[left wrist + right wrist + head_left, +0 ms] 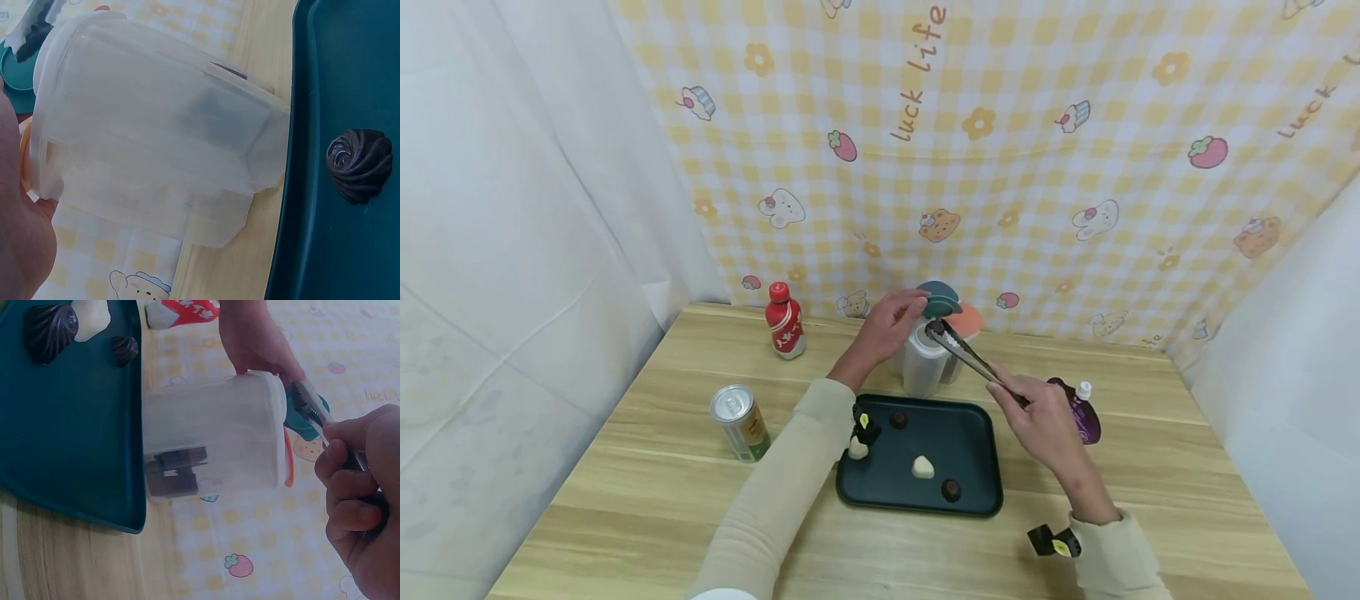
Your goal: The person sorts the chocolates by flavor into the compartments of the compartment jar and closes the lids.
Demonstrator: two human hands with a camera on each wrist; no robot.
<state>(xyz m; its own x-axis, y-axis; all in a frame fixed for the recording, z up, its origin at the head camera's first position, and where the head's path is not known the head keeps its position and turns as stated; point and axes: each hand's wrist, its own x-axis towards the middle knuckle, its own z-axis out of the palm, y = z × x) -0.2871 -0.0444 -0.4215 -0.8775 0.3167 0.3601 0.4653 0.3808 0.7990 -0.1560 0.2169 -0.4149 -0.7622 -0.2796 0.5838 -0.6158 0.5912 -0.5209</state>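
Nearest, a cream sleeve (767, 508) is leading up to the left hand (887, 323), which is touching a green lid (942, 307); whether it's pinching, I can't tell. Just right of that hand, a clear container (922, 371) is standing upright, long axis vertical, mouth facing up. With curled fingers, the right hand (1037, 414) is gripping metal tongs (967, 356), their long axis slanting forward and leftward from it, tips pointing over the container's mouth. At those tips a dark lump (935, 327) is showing. Nearer than the left hand, a dark tray (917, 506) is lying lengthwise from side to side.
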